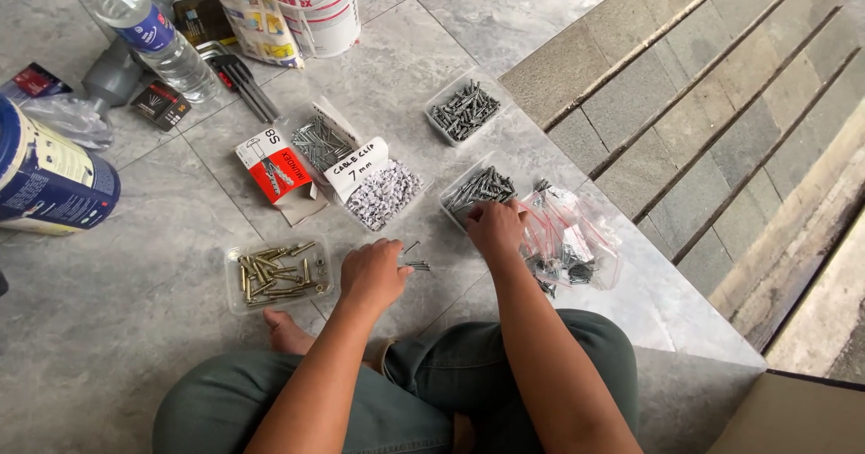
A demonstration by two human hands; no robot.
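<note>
I sit cross-legged on a grey tiled floor. My left hand [372, 274] rests knuckles-up on the tile, fingers curled beside a few loose dark screws [415, 262]; whether it holds any is hidden. My right hand [495, 226] reaches into the near edge of a clear tray of dark screws [480, 187], fingers bent down among them. A clear tray of brass-coloured bolts [277, 274] lies just left of my left hand. Small zip bags with red strips [571, 238] lie right of my right hand.
Further back stand a tray of white cable clips [386, 193], a tray of grey nails [317, 141], a tray of dark screws [463, 110] and a red-and-white box [275, 167]. A water bottle [149, 32], a blue can [45, 175], a white tub [317, 5] and hex keys [241, 80] lie left. Stone steps [703, 121] drop away right.
</note>
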